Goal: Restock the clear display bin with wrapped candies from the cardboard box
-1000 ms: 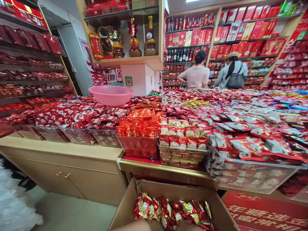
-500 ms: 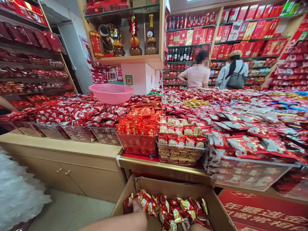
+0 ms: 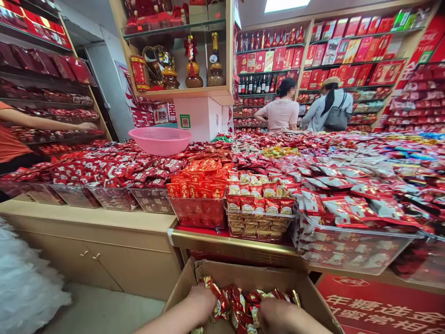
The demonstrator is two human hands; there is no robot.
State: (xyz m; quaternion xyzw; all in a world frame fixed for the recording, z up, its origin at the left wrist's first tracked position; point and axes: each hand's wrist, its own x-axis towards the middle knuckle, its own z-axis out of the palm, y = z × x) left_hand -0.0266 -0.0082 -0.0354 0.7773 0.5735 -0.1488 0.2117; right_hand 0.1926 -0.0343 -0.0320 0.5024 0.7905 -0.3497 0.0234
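Both my hands are down inside an open cardboard box that holds loose red-and-gold wrapped candies. On the box's left side, my left hand is curled around some of the candies, with wrappers sticking out past its fingers. Opposite it, my right hand is closed against more wrapped candies. The fingertips of both hands are hidden among the wrappers. Just above the box, a clear bin is stacked with similar packets marked DURIAN.
Red packets fill a bin to the left; a larger bin stands right. A pink basket rests on the candy heap. White fluffy material is at lower left. A person's arm reaches toward the left shelves; two people stand behind.
My right hand has come into view in the box, and my left hand has closed over candies. At far left, a person in orange has entered with an arm outstretched.
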